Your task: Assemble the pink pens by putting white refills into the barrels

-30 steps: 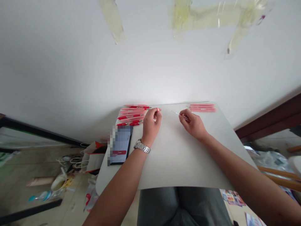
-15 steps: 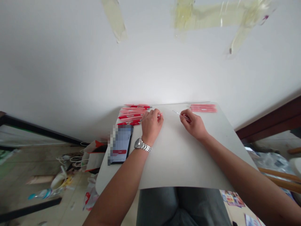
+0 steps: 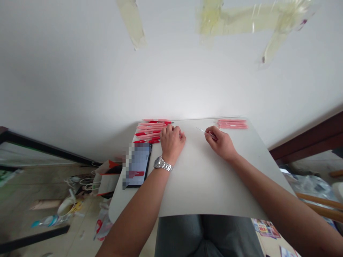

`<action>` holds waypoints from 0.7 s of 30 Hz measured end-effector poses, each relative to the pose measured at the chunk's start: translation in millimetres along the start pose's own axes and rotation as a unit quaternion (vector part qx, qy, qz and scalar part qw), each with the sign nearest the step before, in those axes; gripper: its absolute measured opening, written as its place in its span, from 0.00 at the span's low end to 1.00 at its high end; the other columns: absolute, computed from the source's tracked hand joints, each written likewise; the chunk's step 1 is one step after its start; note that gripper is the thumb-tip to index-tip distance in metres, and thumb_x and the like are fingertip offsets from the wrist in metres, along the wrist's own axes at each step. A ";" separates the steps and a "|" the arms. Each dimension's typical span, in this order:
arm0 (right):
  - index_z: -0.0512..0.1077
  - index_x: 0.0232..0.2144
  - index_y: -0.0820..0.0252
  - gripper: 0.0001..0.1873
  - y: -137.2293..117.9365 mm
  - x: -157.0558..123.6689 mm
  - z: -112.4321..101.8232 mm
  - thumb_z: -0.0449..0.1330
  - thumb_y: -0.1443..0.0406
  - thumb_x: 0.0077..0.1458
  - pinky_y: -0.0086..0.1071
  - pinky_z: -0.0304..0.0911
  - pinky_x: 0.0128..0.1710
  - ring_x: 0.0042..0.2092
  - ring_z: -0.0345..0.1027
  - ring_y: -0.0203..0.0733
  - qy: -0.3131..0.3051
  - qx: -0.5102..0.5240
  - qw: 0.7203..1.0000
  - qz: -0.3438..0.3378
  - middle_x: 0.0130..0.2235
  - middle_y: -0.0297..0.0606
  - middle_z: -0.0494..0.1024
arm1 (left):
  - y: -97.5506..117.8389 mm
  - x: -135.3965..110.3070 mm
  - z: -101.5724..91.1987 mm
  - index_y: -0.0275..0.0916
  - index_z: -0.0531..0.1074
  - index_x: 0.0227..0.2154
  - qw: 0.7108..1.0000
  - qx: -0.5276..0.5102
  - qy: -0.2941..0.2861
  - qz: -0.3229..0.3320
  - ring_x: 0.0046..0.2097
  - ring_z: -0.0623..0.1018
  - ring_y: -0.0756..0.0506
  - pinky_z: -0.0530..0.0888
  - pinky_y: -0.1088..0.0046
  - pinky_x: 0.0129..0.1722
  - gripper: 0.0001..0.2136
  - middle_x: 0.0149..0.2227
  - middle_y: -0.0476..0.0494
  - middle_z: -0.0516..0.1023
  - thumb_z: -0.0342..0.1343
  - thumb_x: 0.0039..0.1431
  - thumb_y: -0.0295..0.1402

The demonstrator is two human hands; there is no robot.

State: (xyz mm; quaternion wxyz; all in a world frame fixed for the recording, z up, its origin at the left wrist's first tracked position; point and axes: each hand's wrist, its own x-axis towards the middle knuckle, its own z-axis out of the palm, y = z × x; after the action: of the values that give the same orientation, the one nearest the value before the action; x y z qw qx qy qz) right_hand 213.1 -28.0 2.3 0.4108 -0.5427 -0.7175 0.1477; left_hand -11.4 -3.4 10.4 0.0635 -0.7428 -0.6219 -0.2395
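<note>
A white board (image 3: 203, 178) lies across my lap. Several red and pink pens (image 3: 150, 130) lie in a pile at its far left corner. My left hand (image 3: 171, 141), with a metal watch on the wrist, rests at the right edge of that pile, its fingers curled; what they hold, if anything, is hidden. My right hand (image 3: 221, 141) pinches a thin clear pen refill (image 3: 205, 131) that points up and to the left. A small row of pink pen barrels (image 3: 232, 124) lies at the far right corner, just beyond my right hand.
A phone (image 3: 136, 164) with a lit screen lies at the board's left edge. The white wall stands right behind the board. On the floor to the left are bags and clutter (image 3: 102, 178). Dark wooden furniture (image 3: 308, 137) stands on the right.
My left hand has moved left and down from holding a pen part raised over the board to resting against the pen pile. My right hand has barely moved.
</note>
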 end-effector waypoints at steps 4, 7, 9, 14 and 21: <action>0.70 0.38 0.54 0.09 -0.4 -0.6 -0.1 0.56 0.57 0.67 0.30 0.56 0.30 0.27 0.60 0.36 -0.006 0.003 1.000 0.003 0.26 0.30 0.70 | 0.0 -0.5 0.2 0.43 0.71 0.39 1.000 0.004 0.002 0.000 0.49 0.72 0.33 0.66 0.56 0.46 0.04 0.45 0.37 0.74 0.58 0.66 0.36; 0.70 0.38 0.53 0.08 -0.4 -0.8 0.1 0.56 0.57 0.67 0.30 0.55 0.30 0.27 0.60 0.37 -0.009 0.002 1.000 0.003 0.26 0.29 0.70 | 0.4 -1.2 0.1 0.43 0.70 0.40 1.000 0.006 0.003 0.003 0.49 0.72 0.33 0.66 0.56 0.46 0.04 0.45 0.37 0.74 0.58 0.67 0.36; 0.70 0.38 0.53 0.08 -0.3 -0.7 0.3 0.56 0.57 0.66 0.30 0.55 0.30 0.27 0.61 0.37 -0.008 0.001 1.000 0.001 0.26 0.30 0.70 | 0.7 -1.5 -0.1 0.43 0.71 0.40 1.000 0.004 0.001 0.004 0.49 0.72 0.33 0.65 0.57 0.46 0.04 0.45 0.37 0.75 0.57 0.67 0.36; 0.70 0.38 0.53 0.09 -1.2 -0.2 0.2 0.55 0.56 0.66 0.31 0.55 0.30 0.26 0.61 0.37 -0.009 -0.002 1.000 -0.002 0.25 0.30 0.72 | 1.7 -1.4 0.5 0.45 0.72 0.44 1.000 -0.024 -0.010 0.015 0.51 0.72 0.33 0.64 0.56 0.47 0.05 0.46 0.38 0.78 0.56 0.68 0.35; 0.70 0.38 0.53 0.08 -3.1 -0.2 -0.5 0.56 0.57 0.66 0.31 0.55 0.30 0.27 0.62 0.37 -0.011 0.003 1.000 0.004 0.26 0.30 0.72 | 1.6 0.0 2.7 0.45 0.74 0.44 0.999 -0.030 -0.010 0.022 0.50 0.74 0.32 0.62 0.56 0.45 0.05 0.43 0.39 0.81 0.55 0.68 0.32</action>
State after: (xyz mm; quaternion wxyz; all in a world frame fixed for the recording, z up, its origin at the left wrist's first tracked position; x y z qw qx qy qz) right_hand 211.5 -29.5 4.6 0.4035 -0.5424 -0.7199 0.1572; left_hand -9.1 -2.6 8.3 0.0401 -0.7602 -0.5987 -0.2492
